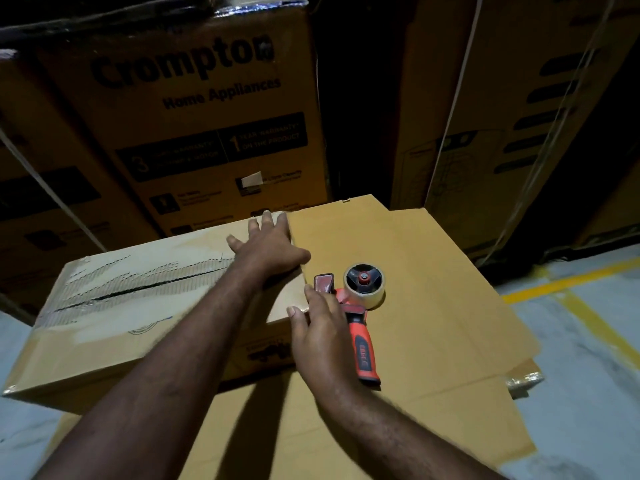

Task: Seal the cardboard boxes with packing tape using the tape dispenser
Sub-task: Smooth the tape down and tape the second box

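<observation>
The left hand [268,245] presses spread flat on the cardboard box [138,306] at its 1 o'clock corner. The right hand [318,337], fingers loosely straight, seems just beside the tape dispenser [356,313], which lies at the box's 3 o'clock. Best to wrap the handle fully while pinning the box.

Tape dispenser [362,344]: red-orange handle, black trim. Roll [364,285]: pale clear, black hub, red centre. Box [104,327], frame left: tan, whitish ribbed torn strip. Cartons [194,109], upper left: brown, black print. Floor [588,393], lower right: pale grey, yellow lines.
</observation>
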